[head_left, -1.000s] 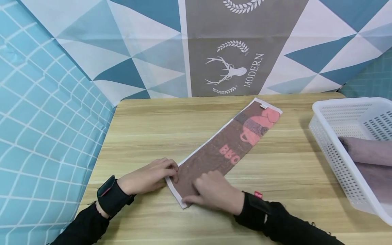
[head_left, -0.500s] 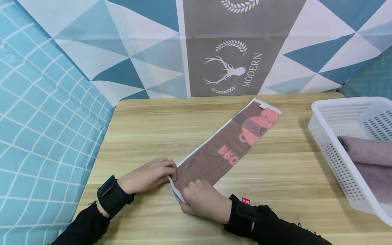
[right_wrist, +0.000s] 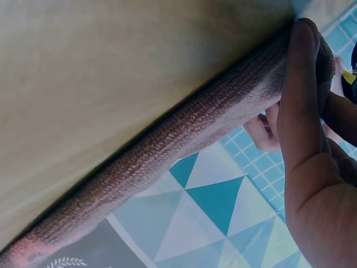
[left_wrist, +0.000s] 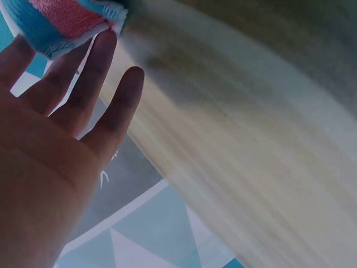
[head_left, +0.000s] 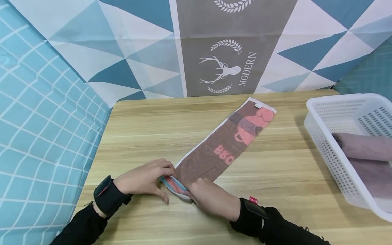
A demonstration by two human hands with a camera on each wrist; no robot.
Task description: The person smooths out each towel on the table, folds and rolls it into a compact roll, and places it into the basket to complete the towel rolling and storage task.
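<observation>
A long folded towel (head_left: pixel 211 149) lies diagonally on the wooden table, brown with pink lettering and a pink figure. Its near end is turned up over itself, baring a blue and pink underside (head_left: pixel 173 183). At the left of that fold my left hand (head_left: pixel 147 178) touches the cloth with its fingers, the thumb held apart. The left wrist view has those fingers fairly straight against the blue and pink terry cloth (left_wrist: pixel 61 22). My right hand (head_left: pixel 211 197) grips the towel's near right corner; in the right wrist view its thumb (right_wrist: pixel 304 95) presses along the brown edge (right_wrist: pixel 167 128).
A white perforated basket (head_left: pixel 324 149) stands at the right with a rolled mauve towel (head_left: pixel 367 146) and more mauve cloth inside. A patterned cloth (head_left: pixel 153 47) hangs behind the table (head_left: pixel 147 132), and a blue checked one (head_left: pixel 46 136) at the left.
The towel's near end has been lifted and turned over, so its blue and pink underside shows. My left thumb has come away from the cloth. The head view has shifted slightly.
</observation>
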